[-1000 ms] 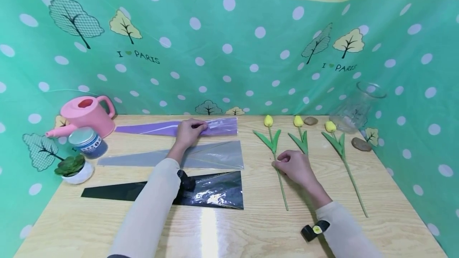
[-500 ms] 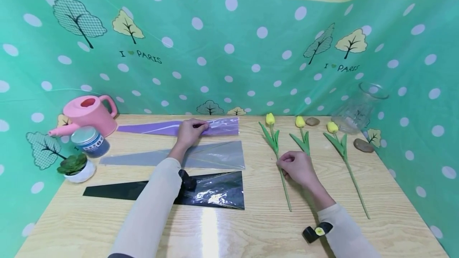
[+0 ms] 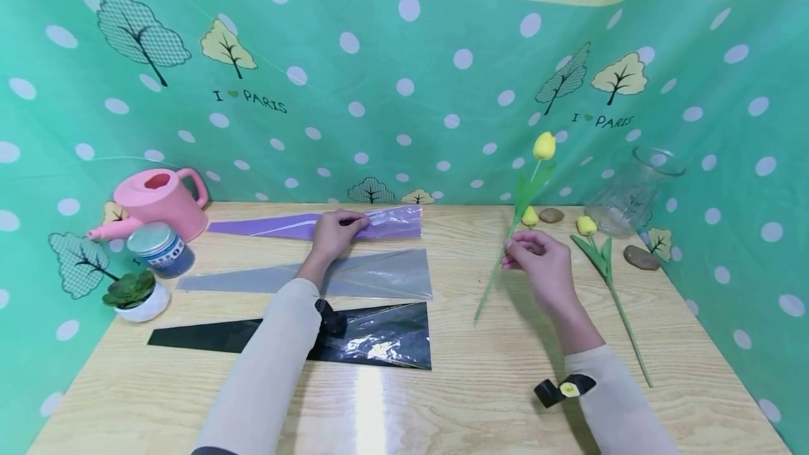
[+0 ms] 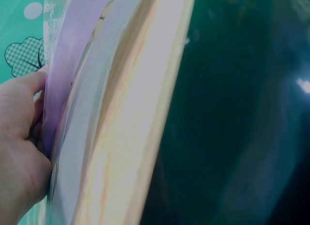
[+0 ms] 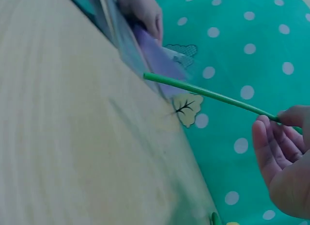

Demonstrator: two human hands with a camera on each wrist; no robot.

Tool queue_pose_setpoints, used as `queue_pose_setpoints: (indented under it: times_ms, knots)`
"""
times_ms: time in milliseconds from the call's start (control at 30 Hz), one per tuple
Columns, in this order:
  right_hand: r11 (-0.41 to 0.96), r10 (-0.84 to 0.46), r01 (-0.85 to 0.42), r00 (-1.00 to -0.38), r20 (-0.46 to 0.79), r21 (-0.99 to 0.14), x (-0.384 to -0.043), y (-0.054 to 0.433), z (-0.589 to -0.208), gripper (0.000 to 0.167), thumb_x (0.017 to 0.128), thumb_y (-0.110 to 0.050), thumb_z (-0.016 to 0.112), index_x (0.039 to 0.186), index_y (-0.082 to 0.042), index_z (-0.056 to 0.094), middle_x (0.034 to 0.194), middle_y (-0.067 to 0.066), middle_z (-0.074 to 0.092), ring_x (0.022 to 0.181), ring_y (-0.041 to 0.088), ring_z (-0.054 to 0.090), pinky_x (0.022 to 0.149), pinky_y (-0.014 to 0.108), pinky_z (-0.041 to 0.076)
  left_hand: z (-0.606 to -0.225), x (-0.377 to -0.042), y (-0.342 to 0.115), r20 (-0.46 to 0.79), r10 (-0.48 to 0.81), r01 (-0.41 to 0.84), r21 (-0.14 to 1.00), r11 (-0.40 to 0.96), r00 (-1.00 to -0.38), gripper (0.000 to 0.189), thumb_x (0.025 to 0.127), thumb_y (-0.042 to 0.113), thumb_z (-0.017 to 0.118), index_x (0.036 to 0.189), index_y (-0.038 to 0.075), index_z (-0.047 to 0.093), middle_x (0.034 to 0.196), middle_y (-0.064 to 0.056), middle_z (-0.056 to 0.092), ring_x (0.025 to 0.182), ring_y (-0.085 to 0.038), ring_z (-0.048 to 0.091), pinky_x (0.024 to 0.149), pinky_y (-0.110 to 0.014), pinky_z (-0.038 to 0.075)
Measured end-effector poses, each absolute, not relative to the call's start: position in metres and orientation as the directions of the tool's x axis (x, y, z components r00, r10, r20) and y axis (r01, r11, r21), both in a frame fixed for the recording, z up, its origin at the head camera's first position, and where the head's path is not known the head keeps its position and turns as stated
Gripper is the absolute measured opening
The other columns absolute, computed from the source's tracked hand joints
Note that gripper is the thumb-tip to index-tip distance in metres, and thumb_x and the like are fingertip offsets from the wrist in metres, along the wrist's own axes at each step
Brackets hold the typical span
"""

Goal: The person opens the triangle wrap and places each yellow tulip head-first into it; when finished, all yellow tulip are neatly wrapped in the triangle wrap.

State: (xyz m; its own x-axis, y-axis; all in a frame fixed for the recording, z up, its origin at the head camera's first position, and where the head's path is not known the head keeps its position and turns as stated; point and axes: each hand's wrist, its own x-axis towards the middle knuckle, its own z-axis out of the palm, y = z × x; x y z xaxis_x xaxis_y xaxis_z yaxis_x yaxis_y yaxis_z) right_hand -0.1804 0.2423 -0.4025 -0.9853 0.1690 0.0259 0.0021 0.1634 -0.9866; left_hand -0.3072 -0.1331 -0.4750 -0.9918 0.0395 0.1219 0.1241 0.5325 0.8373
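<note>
We see only the yellow bloom of one tulip (image 3: 530, 217), the rest masked by the right hand (image 3: 542, 265). The left hand (image 3: 332, 239) covers part of a purple sheet (image 3: 397, 222) (the blue jar's (image 3: 166, 253) lettering is too small to read). The right wrist view crops the held tulip (image 5: 208, 93).

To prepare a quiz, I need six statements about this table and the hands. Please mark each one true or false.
The gray sheet lies between the purple sheet and the black sheet. True.
The left hand touches the black sheet. False: it touches the purple one.
The right hand holds a yellow tulip by its stem. True.
This tulip lies on the table. False: it is held up.
The succulent sits in a white pot. True.
The blue jar stands beside the clear vase. False: beside the pink watering can.
</note>
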Motion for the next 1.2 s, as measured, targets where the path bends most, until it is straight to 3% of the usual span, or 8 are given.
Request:
queue_pose_setpoints:
  times_ms: [267, 667, 1000, 1200]
  knots:
    - [-0.133, 0.285, -0.091, -0.957, 0.05, -0.987, -0.206, 0.237, -0.392, 0.021, 0.096, -0.007, 0.073, 0.11, 0.004, 0.062, 0.087, 0.008, 0.072, 0.074, 0.015, 0.074, 0.075, 0.029, 0.065, -0.476, -0.307, -0.133, 0.118, 0.042, 0.122, 0.843, 0.523, -0.992, 0.023, 0.097, 0.026, 0.074, 0.112, 0.01, 0.08, 0.12, -0.012, 0.075, 0.118, -0.031, 0.068, 0.109, -0.045, 0.051]
    - [-0.426, 0.519, -0.247, -0.855, -0.012, -0.87, -0.254, 0.215, -0.402, 0.011, 0.093, 0.002, 0.072, 0.096, -0.002, 0.062, 0.082, 0.013, 0.073, 0.068, 0.019, 0.075, 0.073, 0.031, 0.065, -0.476, -0.307, -0.134, 0.083, 0.044, 0.094, 0.853, 0.513, -0.996, 0.021, 0.097, 0.027, 0.074, 0.111, 0.014, 0.081, 0.12, -0.009, 0.076, 0.118, -0.03, 0.068, 0.109, -0.046, 0.051]
    - [-0.486, 0.622, -0.278, -0.776, -0.104, -0.828, -0.281, 0.178, -0.426, 0.013, 0.093, 0.002, 0.073, 0.096, -0.003, 0.062, 0.087, 0.018, 0.07, 0.066, 0.02, 0.073, 0.072, 0.033, 0.066, -0.47, -0.308, -0.135, 0.068, 0.052, 0.085, 0.854, 0.514, -0.996, 0.021, 0.098, 0.024, 0.072, 0.111, 0.011, 0.08, 0.122, -0.012, 0.076, 0.122, -0.032, 0.067, 0.111, -0.047, 0.049]
    - [-0.511, 0.628, -0.217, -0.755, -0.189, -0.832, -0.285, 0.152, -0.442, 0.011, 0.095, 0.003, 0.068, 0.097, -0.004, 0.059, 0.11, 0.03, 0.068, 0.086, 0.032, 0.075, 0.08, 0.036, 0.065, -0.467, -0.308, -0.132, 0.086, 0.073, 0.111, 0.854, 0.509, -0.994, 0.02, 0.098, 0.023, 0.072, 0.11, 0.01, 0.081, 0.119, -0.013, 0.077, 0.119, -0.032, 0.068, 0.109, -0.047, 0.051]
